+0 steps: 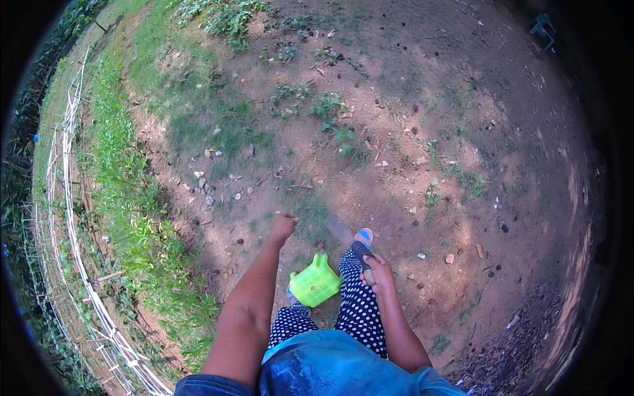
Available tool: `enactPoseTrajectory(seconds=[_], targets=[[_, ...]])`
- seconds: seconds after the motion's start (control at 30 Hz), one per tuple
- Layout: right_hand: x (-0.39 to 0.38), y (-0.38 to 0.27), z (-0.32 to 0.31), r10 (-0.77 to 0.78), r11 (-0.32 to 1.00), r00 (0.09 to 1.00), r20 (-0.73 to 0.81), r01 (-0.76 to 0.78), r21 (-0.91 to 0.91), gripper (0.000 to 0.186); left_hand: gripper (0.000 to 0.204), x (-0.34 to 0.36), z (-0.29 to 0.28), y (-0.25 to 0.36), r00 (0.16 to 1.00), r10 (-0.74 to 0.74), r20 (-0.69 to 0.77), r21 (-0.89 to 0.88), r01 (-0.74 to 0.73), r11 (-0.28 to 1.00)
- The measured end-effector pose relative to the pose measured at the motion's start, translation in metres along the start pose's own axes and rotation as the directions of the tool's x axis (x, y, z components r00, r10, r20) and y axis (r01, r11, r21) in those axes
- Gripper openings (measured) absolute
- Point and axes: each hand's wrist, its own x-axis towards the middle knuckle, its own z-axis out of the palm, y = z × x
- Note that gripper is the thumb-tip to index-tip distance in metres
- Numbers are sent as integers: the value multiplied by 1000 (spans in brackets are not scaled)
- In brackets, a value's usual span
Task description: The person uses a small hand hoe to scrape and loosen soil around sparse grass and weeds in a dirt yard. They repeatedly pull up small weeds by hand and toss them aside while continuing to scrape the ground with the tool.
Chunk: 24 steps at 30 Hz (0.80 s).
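My right hand (378, 271) is closed around the dark handle of a hand tool (361, 251). Its grey blade points up and left and is smeared by motion, so its exact kind is unclear. Ahead and to the left, my left hand (283, 227) is held over the soil with its fingers curled in; whatever they may hold is too small to make out. Between my legs is a lime-green plastic stool (316, 284), its short legs sticking out at the corners. It lies close to both my feet and apart from either hand.
Brown bare soil (396, 191) with patches of short grass spreads ahead. Small stones (201, 181) lie to the left. Low leafy plants (328, 105) grow farther off. A strip of green crop (142, 231) and a pale pole fence (72, 198) run along the left side.
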Motion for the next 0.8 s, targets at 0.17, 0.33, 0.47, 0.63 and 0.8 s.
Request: enactPoseTrajectory(seconds=[0.17, 0.33, 0.47, 0.63, 0.8], targets=[[58, -54, 2, 10, 986, 1000, -21, -13, -169, 26, 31, 41, 24, 16, 997, -10, -71, 75, 16, 997], [105, -92, -16, 79, 991, 996, -33, -82, -107, 32, 38, 72, 69, 38, 1000, -13, 1, 324, 12, 946], [150, -83, -12, 115, 992, 991, -62, -112, 50, 23, 42, 117, 86, 44, 998, 41, 48, 484, -59, 873], [226, -41, 1, 97, 995, 983, -159, -92, 36, 23, 39, 213, 94, 31, 982, 83, 171, 604, -171, 779], [274, 11, -4, 158, 982, 968, -193, -132, 137, 28, 36, 341, 101, 14, 952, 176, 252, 657, -302, 691]])
